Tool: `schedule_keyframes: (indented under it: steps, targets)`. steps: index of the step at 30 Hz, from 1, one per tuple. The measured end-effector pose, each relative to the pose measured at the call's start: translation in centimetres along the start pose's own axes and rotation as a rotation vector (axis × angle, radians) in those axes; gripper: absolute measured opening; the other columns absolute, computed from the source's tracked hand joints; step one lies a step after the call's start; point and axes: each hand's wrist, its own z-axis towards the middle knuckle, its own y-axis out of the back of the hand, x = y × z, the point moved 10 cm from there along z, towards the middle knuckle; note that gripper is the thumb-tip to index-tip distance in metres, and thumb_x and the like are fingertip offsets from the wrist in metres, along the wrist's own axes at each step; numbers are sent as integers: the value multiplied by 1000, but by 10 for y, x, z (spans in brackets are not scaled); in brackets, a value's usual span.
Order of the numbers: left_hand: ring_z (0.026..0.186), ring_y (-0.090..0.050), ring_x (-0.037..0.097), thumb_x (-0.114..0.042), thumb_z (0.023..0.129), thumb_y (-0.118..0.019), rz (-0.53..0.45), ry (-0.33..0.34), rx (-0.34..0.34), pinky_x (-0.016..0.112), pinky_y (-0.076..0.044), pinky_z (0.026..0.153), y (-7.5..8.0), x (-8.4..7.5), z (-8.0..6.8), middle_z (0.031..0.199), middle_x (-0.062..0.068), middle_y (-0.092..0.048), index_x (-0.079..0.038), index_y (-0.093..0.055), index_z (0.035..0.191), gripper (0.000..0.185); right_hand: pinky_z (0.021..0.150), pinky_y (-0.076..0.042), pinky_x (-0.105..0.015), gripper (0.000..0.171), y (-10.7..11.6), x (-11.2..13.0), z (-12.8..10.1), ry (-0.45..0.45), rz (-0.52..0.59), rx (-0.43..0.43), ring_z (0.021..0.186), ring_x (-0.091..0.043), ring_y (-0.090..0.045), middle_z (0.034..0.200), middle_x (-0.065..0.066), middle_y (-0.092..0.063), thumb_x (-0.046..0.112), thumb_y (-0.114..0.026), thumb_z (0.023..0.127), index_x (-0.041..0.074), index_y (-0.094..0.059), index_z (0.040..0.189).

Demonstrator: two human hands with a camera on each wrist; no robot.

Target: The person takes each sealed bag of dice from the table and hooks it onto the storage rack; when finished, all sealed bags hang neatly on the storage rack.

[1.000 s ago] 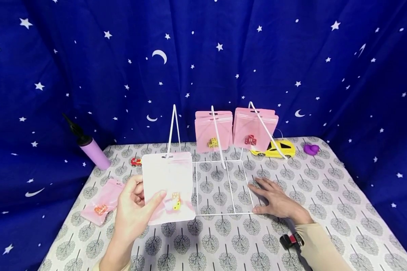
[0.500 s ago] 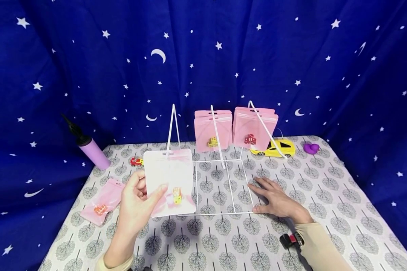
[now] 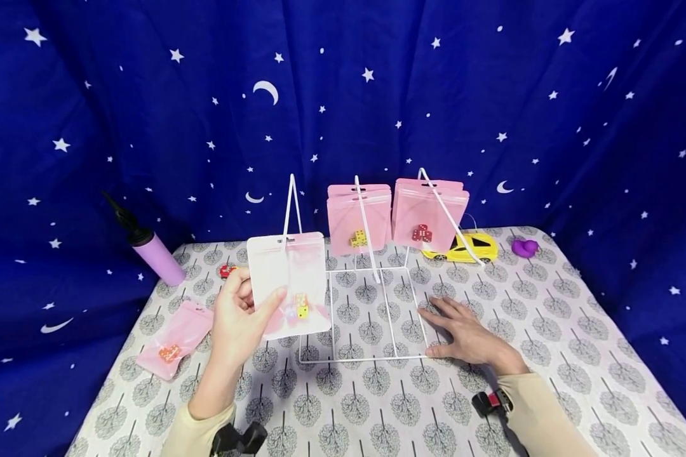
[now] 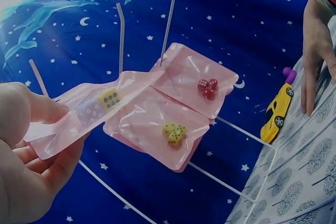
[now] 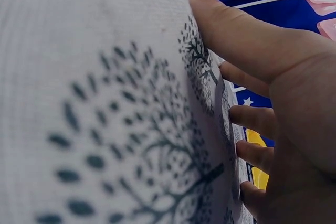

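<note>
My left hand [image 3: 242, 320] pinches a pink-and-white zip bag [image 3: 274, 266] between thumb and fingers. Yellow dice [image 4: 111, 99] show through its plastic, beside paler ones. In the head view the left prong [image 3: 288, 206] of a white wire rack [image 3: 371, 360] lines up with the bag's hang hole. From the middle prong hang pink zip bags [image 3: 343, 219] with yellow dice, and from the right one pink zip bags [image 3: 406, 209] with red dice. My right hand [image 3: 463, 333] rests on the tablecloth with fingers spread, thumb tip at the rack's front right base corner.
Another pink bag [image 3: 185, 324] with orange dice lies on the left of the table. Behind stand a purple pump [image 3: 160, 260] and a small red toy car [image 3: 225, 271]. A yellow toy car [image 3: 469, 249] and a purple duck [image 3: 524, 248] are at the back right.
My left hand has lifted the bag and carried it away from me, slightly right, along the left prong. The right hand has stayed in place.
</note>
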Motion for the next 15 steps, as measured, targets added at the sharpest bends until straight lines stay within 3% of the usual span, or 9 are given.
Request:
schedule_keyframes:
  steps: [8,15]
  targets:
    - [67,-65,10,3,79,-76,-51,-7,-29,22,-56,54,-5,9,14,88,-2,-74,1,-57,109,36,111,-14,-73,90,0,1,0,-12,12,22,142,-51,-18,157,-23,-24,59,-71,76,12,-43,147]
    - [67,-65,12,-1,80,-77,-54,-9,-42,25,-58,54,-6,15,25,88,-2,-74,0,-58,107,33,110,-15,-74,89,1,0,-1,-11,11,18,142,-50,-17,157,-24,-23,59,-71,76,13,-43,147]
